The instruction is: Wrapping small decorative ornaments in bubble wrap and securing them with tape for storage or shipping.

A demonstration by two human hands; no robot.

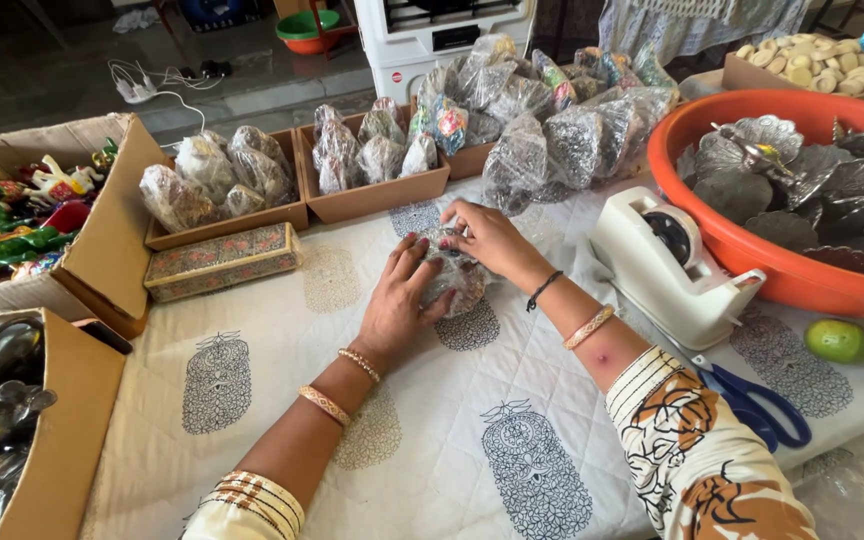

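Left hand [395,305]: palm and fingers were curved over the near side of the wrapped bundle [452,275], pinning it to the quilted cloth [282,400].
Right hand [487,237]: fingertips pinched the plastic at the bundle's top.
Technique, judged: keep the film taut and the fold flat under steady pressure.
Tape dispenser [667,265]: just right.
Cardboard trays [372,195]: beyond, with finished bundles.

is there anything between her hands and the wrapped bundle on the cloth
Nothing visible. The left hand lies flat against the wrapped bundle, and the right hand presses on its top. Both touch it directly. The tape dispenser and scissors sit off to the right, apart.
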